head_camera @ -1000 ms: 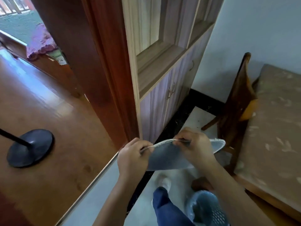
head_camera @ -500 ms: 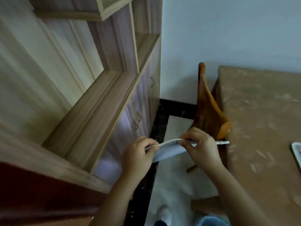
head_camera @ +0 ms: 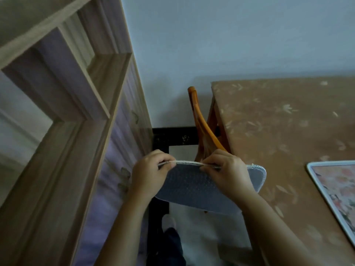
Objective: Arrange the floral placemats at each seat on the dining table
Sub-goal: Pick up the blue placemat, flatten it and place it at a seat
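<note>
Closer now to the dining table, I have both hands, left hand and right hand, pinching a placemat off its left edge, grey underside showing; next I'd judge: flip it and lay it flat there.

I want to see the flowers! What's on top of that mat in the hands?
Only its grey dotted underside shows on the held mat; its top face is turned away, hidden. The mat on the table shows flowers.

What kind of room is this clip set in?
Most likely a home dining area: a table under a leaf-patterned cover, a wooden chair tucked in beside it, a floral placemat already laid, and built-in wooden cabinetry against the wall.
</note>
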`<act>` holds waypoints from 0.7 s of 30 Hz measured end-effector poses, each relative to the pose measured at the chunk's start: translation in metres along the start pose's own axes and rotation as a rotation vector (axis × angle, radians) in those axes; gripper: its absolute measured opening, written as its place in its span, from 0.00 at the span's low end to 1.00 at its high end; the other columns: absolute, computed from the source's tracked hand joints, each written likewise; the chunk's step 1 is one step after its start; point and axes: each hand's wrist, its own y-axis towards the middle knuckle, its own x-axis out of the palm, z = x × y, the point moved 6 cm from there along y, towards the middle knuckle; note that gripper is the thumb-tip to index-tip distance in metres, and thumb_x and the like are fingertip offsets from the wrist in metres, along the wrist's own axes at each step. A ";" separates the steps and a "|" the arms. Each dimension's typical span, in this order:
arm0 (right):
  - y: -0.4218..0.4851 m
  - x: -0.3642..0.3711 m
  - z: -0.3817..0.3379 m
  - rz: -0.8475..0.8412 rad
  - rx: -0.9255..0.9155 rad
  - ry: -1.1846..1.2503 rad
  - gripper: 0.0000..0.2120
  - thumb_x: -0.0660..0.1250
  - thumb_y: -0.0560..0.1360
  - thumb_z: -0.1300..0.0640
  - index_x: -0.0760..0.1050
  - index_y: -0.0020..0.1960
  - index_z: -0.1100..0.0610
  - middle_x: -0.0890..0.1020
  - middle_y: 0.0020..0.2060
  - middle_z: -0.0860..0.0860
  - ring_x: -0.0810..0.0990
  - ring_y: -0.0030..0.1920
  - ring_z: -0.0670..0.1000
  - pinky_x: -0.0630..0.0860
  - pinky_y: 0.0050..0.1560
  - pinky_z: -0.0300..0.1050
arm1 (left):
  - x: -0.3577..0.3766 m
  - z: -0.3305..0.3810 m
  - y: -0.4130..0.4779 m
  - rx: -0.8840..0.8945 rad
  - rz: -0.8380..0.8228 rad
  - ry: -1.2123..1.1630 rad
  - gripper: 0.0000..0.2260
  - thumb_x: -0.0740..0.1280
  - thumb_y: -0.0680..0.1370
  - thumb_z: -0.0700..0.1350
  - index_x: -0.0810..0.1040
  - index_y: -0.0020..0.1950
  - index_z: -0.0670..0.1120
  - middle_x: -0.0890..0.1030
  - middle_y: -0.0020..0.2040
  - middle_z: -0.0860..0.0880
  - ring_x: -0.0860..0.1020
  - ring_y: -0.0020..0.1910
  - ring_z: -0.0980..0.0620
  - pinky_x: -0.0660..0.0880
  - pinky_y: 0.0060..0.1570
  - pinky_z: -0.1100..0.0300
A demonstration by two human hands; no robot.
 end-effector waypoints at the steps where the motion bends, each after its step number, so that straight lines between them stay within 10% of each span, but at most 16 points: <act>1: 0.011 -0.002 0.006 0.016 0.018 -0.005 0.03 0.75 0.65 0.63 0.82 0.37 0.58 0.82 0.36 0.51 0.81 0.38 0.51 0.78 0.39 0.45 | 0.004 -0.001 0.016 0.029 -0.011 -0.006 0.03 0.72 0.70 0.37 0.82 0.40 0.45 0.80 0.38 0.53 0.78 0.39 0.55 0.71 0.41 0.61; 15: 0.153 0.002 0.069 0.210 0.306 0.030 0.03 0.74 0.67 0.59 0.81 0.39 0.52 0.79 0.36 0.43 0.78 0.39 0.46 0.75 0.41 0.45 | 0.037 -0.015 0.221 0.323 -0.120 -0.080 0.03 0.72 0.69 0.39 0.81 0.39 0.47 0.79 0.36 0.54 0.77 0.38 0.54 0.74 0.39 0.56; 21: 0.176 -0.008 0.107 0.281 0.435 0.077 0.06 0.74 0.66 0.60 0.80 0.35 0.50 0.76 0.31 0.39 0.75 0.35 0.38 0.67 0.37 0.28 | 0.070 0.000 0.272 0.429 -0.153 -0.102 0.01 0.72 0.68 0.39 0.81 0.38 0.45 0.81 0.36 0.51 0.78 0.37 0.52 0.75 0.37 0.54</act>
